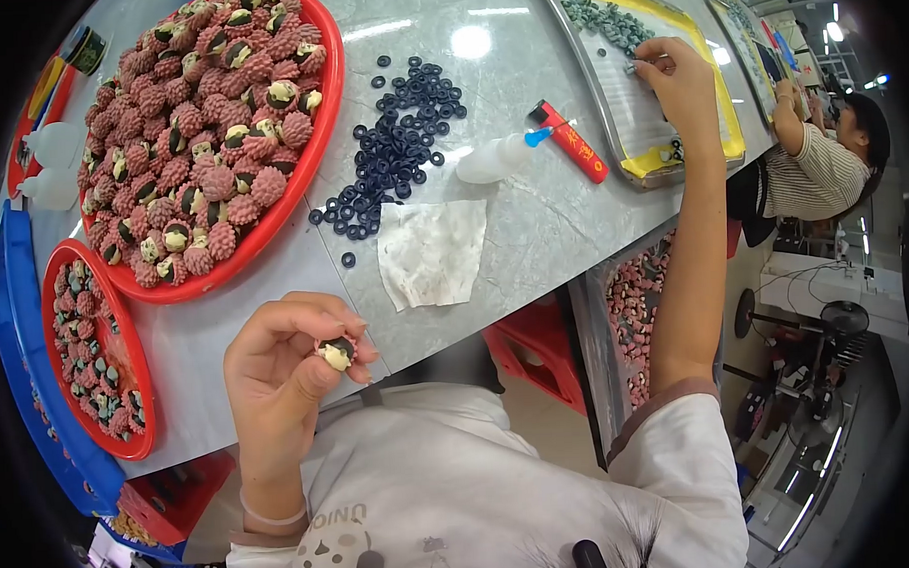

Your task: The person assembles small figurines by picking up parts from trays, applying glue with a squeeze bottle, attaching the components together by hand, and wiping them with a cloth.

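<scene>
Clearly, in the head view, we see a small piece (337,355) of cream, dark green and pink, ridged and rounded, in the left hand (277,365), at the table's near edge. Thumb and fingers pinch it firmly. The right hand (680,81) reaches over a yellow-edged tray (726,114), its thumb and fingertips drawn nearly together at a tiny grey-green bit (629,68); we cannot tell whether they grip it or only touch it.

The left fingers cover part of the piece's pink side. The upper picture border cuts off the tray and the large red tray (332,63) heaped with pink pieces, and we cannot make out single shapes deep in that heap.

The tabletop (543,226) shows bare grey between the white cloth (433,253) and the yellow-edged tray, with a blue-tipped bottle (492,160) and a red tube (575,148) lying farther back. Dark rings (399,131) spread beside the large red tray, close to its rim.
</scene>
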`<state>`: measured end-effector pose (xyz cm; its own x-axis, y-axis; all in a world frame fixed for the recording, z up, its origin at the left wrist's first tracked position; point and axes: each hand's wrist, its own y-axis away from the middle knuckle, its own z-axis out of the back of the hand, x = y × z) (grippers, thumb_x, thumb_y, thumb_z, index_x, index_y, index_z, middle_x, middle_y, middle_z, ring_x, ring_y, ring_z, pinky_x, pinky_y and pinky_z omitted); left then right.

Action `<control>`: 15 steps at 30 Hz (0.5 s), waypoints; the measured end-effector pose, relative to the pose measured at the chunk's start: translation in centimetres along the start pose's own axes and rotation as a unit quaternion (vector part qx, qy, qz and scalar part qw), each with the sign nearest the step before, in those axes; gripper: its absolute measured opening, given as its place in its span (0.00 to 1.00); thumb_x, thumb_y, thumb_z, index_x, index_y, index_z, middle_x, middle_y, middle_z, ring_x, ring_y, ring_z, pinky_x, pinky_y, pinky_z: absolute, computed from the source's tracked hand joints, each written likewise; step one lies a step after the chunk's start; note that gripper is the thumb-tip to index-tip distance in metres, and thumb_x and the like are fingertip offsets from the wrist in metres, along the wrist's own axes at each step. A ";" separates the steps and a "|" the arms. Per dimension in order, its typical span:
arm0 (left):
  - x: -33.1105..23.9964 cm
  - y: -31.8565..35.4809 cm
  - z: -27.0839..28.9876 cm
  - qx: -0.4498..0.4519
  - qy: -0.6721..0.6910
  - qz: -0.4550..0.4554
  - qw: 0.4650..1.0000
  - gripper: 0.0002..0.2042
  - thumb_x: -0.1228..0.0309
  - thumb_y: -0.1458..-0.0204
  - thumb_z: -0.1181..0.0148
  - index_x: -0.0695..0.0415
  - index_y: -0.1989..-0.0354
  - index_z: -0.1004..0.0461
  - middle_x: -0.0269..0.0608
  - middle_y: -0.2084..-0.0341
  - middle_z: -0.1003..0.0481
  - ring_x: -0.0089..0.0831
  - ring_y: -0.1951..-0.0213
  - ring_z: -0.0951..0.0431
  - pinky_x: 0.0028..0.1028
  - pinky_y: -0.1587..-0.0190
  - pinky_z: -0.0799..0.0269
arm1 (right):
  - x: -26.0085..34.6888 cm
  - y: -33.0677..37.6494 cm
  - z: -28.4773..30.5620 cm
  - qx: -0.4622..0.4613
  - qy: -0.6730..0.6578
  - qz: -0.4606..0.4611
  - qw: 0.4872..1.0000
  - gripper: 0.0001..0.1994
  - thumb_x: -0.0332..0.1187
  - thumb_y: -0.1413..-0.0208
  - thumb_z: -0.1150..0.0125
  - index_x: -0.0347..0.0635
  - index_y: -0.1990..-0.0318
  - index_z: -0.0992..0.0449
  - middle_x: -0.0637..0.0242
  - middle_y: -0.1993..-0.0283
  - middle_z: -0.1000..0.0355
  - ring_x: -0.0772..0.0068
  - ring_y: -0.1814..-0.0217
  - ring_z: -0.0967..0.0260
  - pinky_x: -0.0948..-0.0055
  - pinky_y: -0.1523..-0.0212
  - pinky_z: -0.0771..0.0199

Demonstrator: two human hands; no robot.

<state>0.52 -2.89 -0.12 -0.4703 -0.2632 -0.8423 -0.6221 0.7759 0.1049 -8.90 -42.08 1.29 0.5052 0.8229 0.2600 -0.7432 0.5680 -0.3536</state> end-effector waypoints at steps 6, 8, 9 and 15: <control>-0.1 0.2 0.0 0.008 0.006 -0.003 1.000 0.11 0.72 0.58 0.44 0.65 0.68 0.35 0.47 0.70 0.34 0.30 0.70 0.29 0.22 0.71 0.29 | 0.0 -0.1 -0.1 0.025 -0.016 0.011 0.999 0.07 0.23 0.61 0.45 0.36 0.70 0.29 0.68 0.78 0.32 0.80 0.77 0.36 0.83 0.74 0.37; -0.2 0.2 0.0 0.011 0.004 -0.004 1.000 0.11 0.72 0.57 0.44 0.65 0.68 0.35 0.47 0.70 0.34 0.30 0.70 0.29 0.22 0.71 0.29 | 0.1 -0.1 0.3 0.030 -0.038 -0.002 0.999 0.07 0.24 0.59 0.45 0.37 0.69 0.29 0.68 0.76 0.31 0.80 0.76 0.36 0.82 0.73 0.37; -0.2 0.2 0.0 0.016 0.003 -0.004 1.000 0.11 0.72 0.57 0.44 0.65 0.68 0.35 0.46 0.70 0.34 0.30 0.70 0.29 0.22 0.71 0.29 | 0.3 0.1 0.5 0.035 -0.059 -0.016 0.998 0.07 0.24 0.58 0.46 0.37 0.68 0.28 0.68 0.75 0.31 0.80 0.75 0.36 0.82 0.72 0.37; 0.0 0.5 0.4 0.014 0.021 -0.010 1.000 0.11 0.73 0.58 0.44 0.65 0.68 0.35 0.47 0.69 0.33 0.29 0.70 0.29 0.21 0.71 0.29 | 5.5 4.5 4.1 -0.040 -0.545 -0.083 0.833 0.11 0.26 0.52 0.50 0.30 0.61 0.33 0.62 0.65 0.34 0.80 0.70 0.38 0.86 0.67 0.39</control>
<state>0.45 -2.30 -0.28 -0.4843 -0.3032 -0.8207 -0.6143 0.7858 0.0722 -11.25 -35.08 4.87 -0.1330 0.2545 0.9579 -0.6495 0.7077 -0.2782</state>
